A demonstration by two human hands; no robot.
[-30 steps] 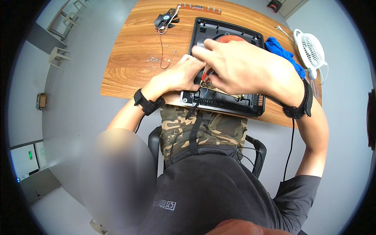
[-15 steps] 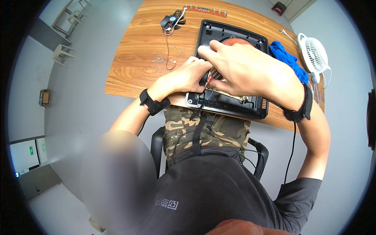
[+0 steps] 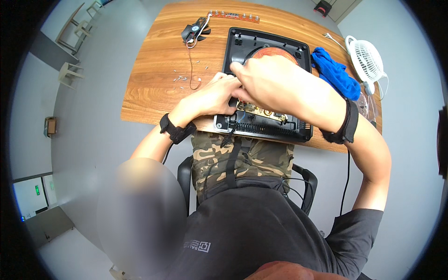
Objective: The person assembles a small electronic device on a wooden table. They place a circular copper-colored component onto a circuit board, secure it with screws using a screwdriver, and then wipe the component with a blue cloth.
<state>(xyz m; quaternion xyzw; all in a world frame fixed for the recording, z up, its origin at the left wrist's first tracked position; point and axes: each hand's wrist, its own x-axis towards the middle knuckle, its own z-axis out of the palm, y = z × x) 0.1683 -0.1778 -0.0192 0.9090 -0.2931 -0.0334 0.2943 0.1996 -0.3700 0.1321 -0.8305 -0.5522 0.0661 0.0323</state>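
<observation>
The wood-grain tabletop (image 3: pixel 154 88) carries everything, and on its near edge lies a black appliance casing (image 3: pixel 259 39), open at the top, its inside exposed. Over the casing's near-left part comes the right hand (image 3: pixel 273 79), fingers curled and thumb turned down; its grip is hidden, so I cannot tell whether it holds anything. Right of the casing stand a white fan (image 3: pixel 366 60) and, nearer, a crumpled blue cloth (image 3: pixel 336 74). The left hand (image 3: pixel 220 95) is bent over the casing's left edge, just beside the other — whether it pinches something there, I cannot tell. As for progress, the casing is open, and the copper-coloured coil (image 3: pixel 275 52) and the circuit board (image 3: pixel 261 112) sit inside it, partly covered by the right arm and hand. Lying outside, beyond the left hand, are a narrow strip board (image 3: pixel 235 17), a small black fan (image 3: pixel 193 32) with thin wires and — smallest of all — scattered screws (image 3: pixel 182 79).
</observation>
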